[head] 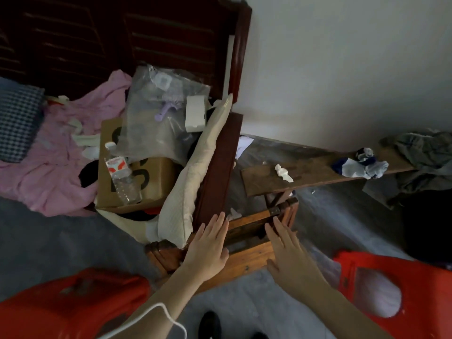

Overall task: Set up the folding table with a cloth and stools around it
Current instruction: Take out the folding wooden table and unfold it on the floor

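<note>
Crowded between a cluttered bed (61, 148) and a wooden bench (318, 171), the folding table (247, 243) was kept collapsed on the floor, and both grips, left hand (208, 250) and right hand (291, 260), were spread flat above its frame, nothing yet held, seemingly to lift it out.

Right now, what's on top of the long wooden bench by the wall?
On the bench: a crumpled white tissue, balled blue-and-white socks, and grey clothing draped over its far end. Whatever lies beneath that clothing is covered. Neither hand touches the bench.
</note>
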Demonstrator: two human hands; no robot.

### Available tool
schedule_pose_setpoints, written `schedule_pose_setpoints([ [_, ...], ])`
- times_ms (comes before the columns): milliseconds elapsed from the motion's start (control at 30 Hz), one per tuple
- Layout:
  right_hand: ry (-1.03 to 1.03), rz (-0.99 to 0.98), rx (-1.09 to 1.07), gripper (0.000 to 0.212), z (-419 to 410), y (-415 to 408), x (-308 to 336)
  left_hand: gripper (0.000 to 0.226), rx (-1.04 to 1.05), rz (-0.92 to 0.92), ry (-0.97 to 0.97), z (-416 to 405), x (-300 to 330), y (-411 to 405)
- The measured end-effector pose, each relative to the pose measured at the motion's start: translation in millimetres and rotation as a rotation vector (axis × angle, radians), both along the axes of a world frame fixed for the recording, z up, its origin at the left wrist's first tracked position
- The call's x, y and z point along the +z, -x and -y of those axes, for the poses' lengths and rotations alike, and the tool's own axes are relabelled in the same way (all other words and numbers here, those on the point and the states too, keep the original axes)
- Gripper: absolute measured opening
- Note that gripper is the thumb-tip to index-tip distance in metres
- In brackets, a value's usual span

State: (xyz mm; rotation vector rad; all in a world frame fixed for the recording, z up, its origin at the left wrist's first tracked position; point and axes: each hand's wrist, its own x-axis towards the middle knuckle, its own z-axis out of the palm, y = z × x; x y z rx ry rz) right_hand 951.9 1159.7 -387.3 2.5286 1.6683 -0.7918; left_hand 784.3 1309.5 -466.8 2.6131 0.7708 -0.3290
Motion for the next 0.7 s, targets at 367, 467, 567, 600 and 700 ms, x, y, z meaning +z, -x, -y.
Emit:
schedule_pose_setpoints([
  [367, 0.030, 0.128, 0.177, 0.082, -90.8, -15.1, -140.6, 0.097, 0.176, 0.065, -0.134, 6.4, -121.1, -12.3],
  [467, 0.045, 0.252, 0.138, 0.082, -92.7, -9.8, -164.9, 0.095, 0.199, 0.087, -0.174, 8.6, -122.4, -16.8],
  [567, 0.028, 0.260, 0.028, 0.079, -91.6, 5.3, -166.6, 0.091, 0.212, 0.097, -0.163, 13.0, -118.9, -13.4],
  [600, 0.024, 0.263, 0.019, 0.078, -90.7, 8.9, -165.0, 0.088, 0.213, 0.102, -0.158, 14.9, -116.3, -11.6],
  [700, -0.008, 0.278, 0.037, 0.073, -79.7, 7.7, -163.6, 0.080, 0.231, 0.164, -0.151, 23.2, -110.2, -8.6],
])
